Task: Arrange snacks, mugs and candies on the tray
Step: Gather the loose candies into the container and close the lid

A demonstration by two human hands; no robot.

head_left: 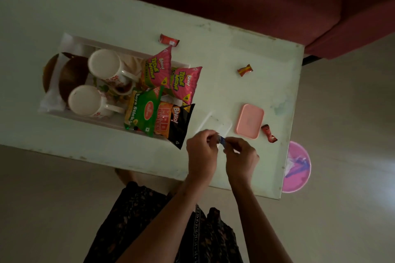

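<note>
Candies are lying scattered on the pale green table, and one of them, a small blue-wrapped candy, is being pinched between both hands just above the near edge. It is being gripped by the curled fingers of the left hand at one end and by the fingertips of the right hand at the other. Just beyond the hands, a clear shallow container is lying on the table, with a pink lid beside it. A red candy is resting just right of that lid. Off the table's right edge, a pink bin is standing on the floor (something blue is lying inside it). Left of the hands, the white tray is being filled: a black Bingo packet is overhanging its near corner, a green Soya Sticks packet is lying partly over it, and two pink Tedhe Medhe packets are lying behind these. Two white floral mugs are lying on their sides deeper in the tray, beside brown bowls. Farther out, a red-and-yellow candy and another red candy are lying well apart on the table.
</note>
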